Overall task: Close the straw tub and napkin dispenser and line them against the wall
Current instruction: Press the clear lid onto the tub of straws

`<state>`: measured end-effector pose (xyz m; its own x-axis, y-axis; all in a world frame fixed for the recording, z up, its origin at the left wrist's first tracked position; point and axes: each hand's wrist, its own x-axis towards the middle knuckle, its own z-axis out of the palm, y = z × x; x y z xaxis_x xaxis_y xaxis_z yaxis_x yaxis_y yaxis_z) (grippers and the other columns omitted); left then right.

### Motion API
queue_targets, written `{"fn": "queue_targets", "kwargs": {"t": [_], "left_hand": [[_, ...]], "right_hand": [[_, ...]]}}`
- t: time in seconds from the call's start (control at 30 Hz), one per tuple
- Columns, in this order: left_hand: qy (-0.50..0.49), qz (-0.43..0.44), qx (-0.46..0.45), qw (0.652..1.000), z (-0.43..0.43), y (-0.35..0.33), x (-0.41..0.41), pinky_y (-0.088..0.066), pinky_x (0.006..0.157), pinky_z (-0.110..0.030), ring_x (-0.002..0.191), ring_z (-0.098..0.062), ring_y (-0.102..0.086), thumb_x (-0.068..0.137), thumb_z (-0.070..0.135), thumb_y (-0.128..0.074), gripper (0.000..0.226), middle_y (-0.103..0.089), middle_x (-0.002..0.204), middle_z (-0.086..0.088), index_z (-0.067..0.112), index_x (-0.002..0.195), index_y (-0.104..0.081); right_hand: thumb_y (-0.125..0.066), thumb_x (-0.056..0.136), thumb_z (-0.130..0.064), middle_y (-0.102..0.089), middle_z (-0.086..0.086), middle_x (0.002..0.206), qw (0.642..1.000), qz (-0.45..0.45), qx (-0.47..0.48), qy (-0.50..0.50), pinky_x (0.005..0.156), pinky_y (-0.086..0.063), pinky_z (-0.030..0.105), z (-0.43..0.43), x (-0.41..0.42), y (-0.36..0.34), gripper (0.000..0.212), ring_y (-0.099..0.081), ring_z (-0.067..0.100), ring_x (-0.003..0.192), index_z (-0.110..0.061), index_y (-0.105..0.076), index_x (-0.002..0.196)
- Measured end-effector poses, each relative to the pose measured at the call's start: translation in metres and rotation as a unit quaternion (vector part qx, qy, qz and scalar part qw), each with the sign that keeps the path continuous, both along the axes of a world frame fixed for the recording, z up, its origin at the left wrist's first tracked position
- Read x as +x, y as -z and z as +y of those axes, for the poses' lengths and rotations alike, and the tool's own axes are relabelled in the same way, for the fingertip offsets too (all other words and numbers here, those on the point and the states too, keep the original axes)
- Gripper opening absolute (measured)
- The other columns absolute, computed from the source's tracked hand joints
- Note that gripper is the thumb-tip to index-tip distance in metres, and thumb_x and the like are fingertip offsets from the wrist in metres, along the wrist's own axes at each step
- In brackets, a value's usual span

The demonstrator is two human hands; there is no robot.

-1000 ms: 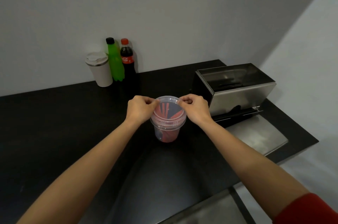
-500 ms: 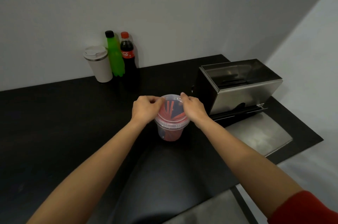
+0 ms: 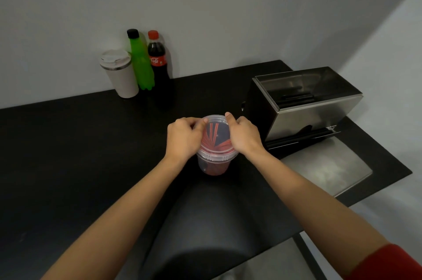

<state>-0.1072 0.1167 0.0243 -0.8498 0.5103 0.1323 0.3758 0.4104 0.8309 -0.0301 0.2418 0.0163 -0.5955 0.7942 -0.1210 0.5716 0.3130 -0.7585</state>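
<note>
Clear straw tub (image 3: 214, 163) mid-counter, red straws inside, lid (image 3: 215, 133) on top. Left hand (image 3: 183, 139) and right hand (image 3: 245, 134) curled, fingers clamping lid rim. Just right: open napkin dispenser (image 3: 303, 106). Against back wall (image 3: 205, 10): tumbler (image 3: 120, 74), green bottle (image 3: 140, 60), cola bottle (image 3: 158, 60).

The tub (image 3: 214, 161) under my hands is clear plastic, thin and smooth, with a see-through lid (image 3: 215, 133) that catches a soft shine; the straws (image 3: 211, 137) inside look like matt red plastic. The counter (image 3: 68, 154) is black and matt, faintly grainy. To my right the dispenser (image 3: 312, 117) is brushed steel, satiny, its open flap (image 3: 326, 165) a duller grey metal sheet. Far left, the cup (image 3: 121, 76) has a matt cream body and a thin metal band under a plastic lid. The two bottles (image 3: 148, 62) are glossy plastic. The wall (image 3: 205, 5) is flat, matt paint. My right sleeve (image 3: 388, 263) is red cloth.
</note>
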Motion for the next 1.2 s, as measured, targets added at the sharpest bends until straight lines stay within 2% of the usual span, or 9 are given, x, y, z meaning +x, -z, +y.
{"fn": "queue_targets", "kwargs": {"t": [0.1,0.33,0.47,0.63,0.77,0.9,1.0,1.1,1.2], "left_hand": [[-0.002,0.011,-0.014,1.0,0.001,-0.002,-0.001,-0.042,0.047,-0.007,0.059,0.003,-0.056,0.092,0.034,-0.054,0.028,-0.057,0.07,0.014,0.016,0.109,-0.067],[0.019,-0.076,0.016,0.997,-0.004,-0.001,0.0,-0.042,0.062,-0.011,0.078,0.004,-0.06,0.091,0.039,-0.054,0.029,-0.063,0.086,0.017,0.023,0.111,-0.066],[0.033,-0.135,0.029,0.99,-0.01,0.003,-0.003,-0.052,0.077,-0.026,0.09,-0.006,-0.064,0.087,0.044,-0.057,0.034,-0.068,0.1,0.007,0.022,0.111,-0.066],[0.044,-0.171,0.035,0.984,-0.017,0.007,0.005,-0.044,0.044,-0.019,0.047,-0.008,-0.06,0.08,0.05,-0.063,0.03,-0.068,0.066,0.002,0.021,0.088,-0.068],[0.066,-0.193,0.08,0.976,-0.019,0.009,0.009,-0.037,0.037,-0.023,0.039,-0.009,-0.049,0.084,0.042,-0.062,0.029,-0.063,0.06,0.002,0.017,0.096,-0.067],[0.061,-0.238,0.135,0.96,-0.015,0.012,0.011,-0.056,0.072,-0.036,0.081,-0.018,-0.07,0.087,0.032,-0.061,0.028,-0.072,0.09,-0.007,0.012,0.105,-0.066],[0.064,-0.25,0.146,0.955,-0.015,0.014,0.01,-0.055,0.082,-0.042,0.089,-0.02,-0.07,0.087,0.031,-0.062,0.026,-0.072,0.096,-0.008,0.012,0.105,-0.067],[0.066,-0.247,0.148,0.955,-0.016,0.014,0.011,-0.057,0.072,-0.035,0.08,-0.017,-0.071,0.087,0.033,-0.062,0.027,-0.073,0.087,-0.005,0.013,0.103,-0.067],[0.068,-0.225,0.128,0.964,-0.018,0.014,0.011,-0.039,0.038,-0.02,0.041,-0.007,-0.052,0.088,0.042,-0.057,0.031,-0.061,0.058,0.002,0.014,0.097,-0.067]], "right_hand": [[-0.035,0.091,-0.056,-0.056,-0.002,0.07,1.0,-0.004,0.002,0.006,0.055,-0.037,0.028,-0.001,0.001,0.0,0.042,-0.055,0.013,0.065,-0.018,-0.052,0.087],[-0.037,0.09,-0.056,-0.057,-0.001,0.074,1.0,0.014,-0.011,0.014,0.058,-0.038,0.029,-0.003,0.003,-0.001,0.043,-0.057,0.016,0.069,-0.017,-0.055,0.091],[-0.036,0.091,-0.056,-0.059,0.004,0.082,1.0,0.005,-0.001,0.006,0.064,-0.041,0.033,-0.002,0.001,-0.003,0.049,-0.06,0.02,0.079,-0.013,-0.058,0.101],[-0.037,0.09,-0.057,-0.061,0.004,0.087,1.0,0.003,-0.007,0.024,0.067,-0.045,0.034,-0.003,0.0,-0.001,0.049,-0.06,0.021,0.082,-0.014,-0.057,0.1],[-0.037,0.089,-0.057,-0.058,0.0,0.076,1.0,0.003,0.006,0.026,0.056,-0.037,0.029,-0.003,0.0,0.001,0.044,-0.058,0.018,0.073,-0.017,-0.056,0.09],[-0.038,0.09,-0.056,-0.057,-0.001,0.071,0.999,0.016,0.018,0.028,0.055,-0.037,0.029,-0.003,0.001,0.003,0.04,-0.058,0.017,0.069,-0.02,-0.052,0.082],[-0.038,0.09,-0.056,-0.056,-0.001,0.069,0.999,0.02,0.011,0.027,0.053,-0.036,0.028,-0.003,0.001,0.003,0.039,-0.057,0.016,0.066,-0.021,-0.051,0.08],[-0.038,0.089,-0.056,-0.057,-0.001,0.069,0.999,0.025,0.009,0.028,0.053,-0.037,0.028,-0.004,0.002,0.004,0.039,-0.057,0.015,0.064,-0.02,-0.052,0.083],[-0.038,0.089,-0.057,-0.057,-0.001,0.07,0.999,0.021,0.009,0.026,0.056,-0.039,0.029,-0.004,0.001,0.004,0.04,-0.058,0.016,0.067,-0.02,-0.053,0.086]]}}
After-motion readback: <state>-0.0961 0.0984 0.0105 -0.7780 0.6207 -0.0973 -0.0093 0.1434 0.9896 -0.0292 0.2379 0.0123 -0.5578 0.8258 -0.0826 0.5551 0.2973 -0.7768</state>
